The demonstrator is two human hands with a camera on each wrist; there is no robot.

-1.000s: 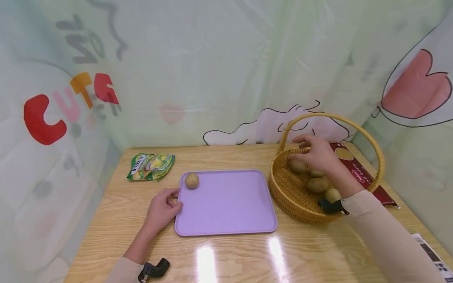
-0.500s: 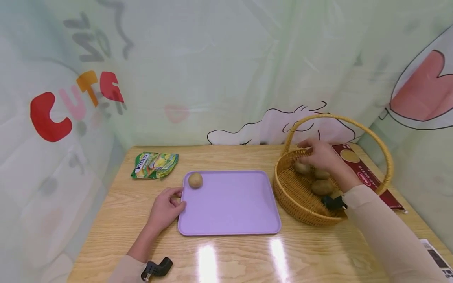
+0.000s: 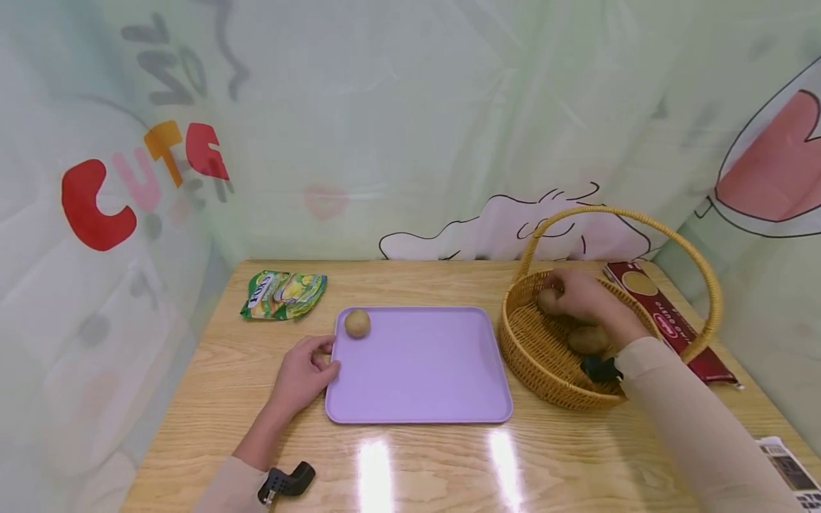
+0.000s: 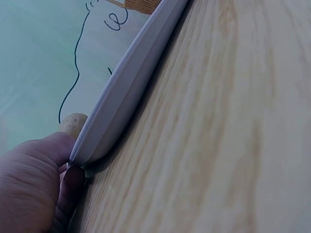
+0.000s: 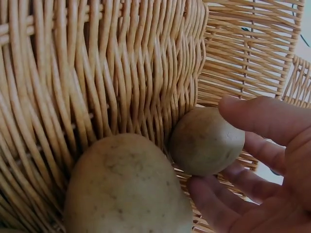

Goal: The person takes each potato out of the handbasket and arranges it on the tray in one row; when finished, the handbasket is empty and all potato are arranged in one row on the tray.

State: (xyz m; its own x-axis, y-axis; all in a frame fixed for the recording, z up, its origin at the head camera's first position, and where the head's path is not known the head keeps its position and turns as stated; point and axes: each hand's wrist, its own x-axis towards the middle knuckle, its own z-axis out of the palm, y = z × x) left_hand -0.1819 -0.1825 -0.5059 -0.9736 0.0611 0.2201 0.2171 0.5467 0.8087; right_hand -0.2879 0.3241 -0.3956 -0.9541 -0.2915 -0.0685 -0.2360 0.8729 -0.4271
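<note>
My left hand [image 3: 303, 375] holds the left edge of a lilac tray [image 3: 420, 370], thumb at the rim and fingers at its side, as the left wrist view shows. One potato [image 3: 357, 323] sits in the tray's far left corner. Inside the wicker basket [image 3: 534, 367], my right hand [image 3: 580, 293] grips a potato at the far side; in the right wrist view thumb and fingers curl round this potato [image 5: 206, 141]. A larger potato [image 5: 127, 189] lies beside it against the woven wall. The right hand and forearm hide part of the basket's contents.
The basket's tall handle [image 3: 695, 260] arches over the right arm. A green snack bag [image 3: 284, 294] lies at the back left. Behind the basket lies a dark red packet [image 3: 667, 320]. A printed item [image 3: 792, 470] is at the right edge.
My right hand has sunk lower into the basket, and its fingers have closed round a potato. The left hand keeps its place on the tray edge. The head view has shifted slightly.
</note>
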